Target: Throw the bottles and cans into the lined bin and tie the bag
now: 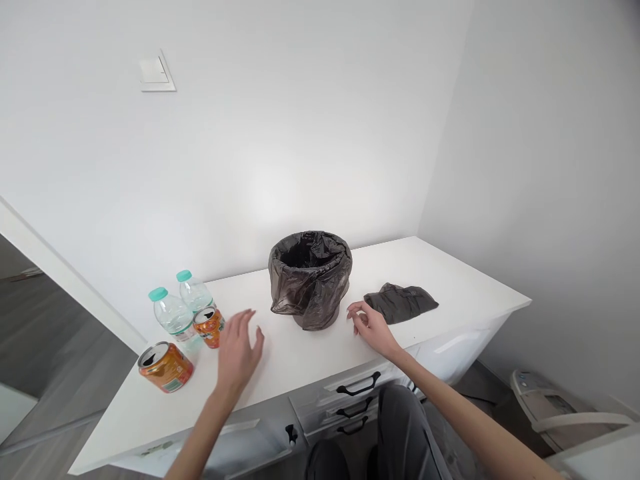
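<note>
My left hand (239, 352) is open above the white top, thumb apart from the fingers, holding nothing. Just left of it stands an orange soda can (209, 327), and a second orange can (166, 367) stands nearer the left edge. Behind the cans are two clear plastic bottles with teal caps, one bottle (173, 315) in front of the other bottle (195, 293). A bin lined with a dark plastic bag (311, 287) stands in the middle, the bag folded over its rim. My right hand (371, 327), fingers loosely bent and empty, is beside a folded dark bag (403, 303).
The white cabinet top (285, 373) meets a wall at the back. Below its front edge are drawers with black handles (359, 385). A light switch (157, 72) is on the wall. A pale appliance (555, 407) stands on the floor at the right.
</note>
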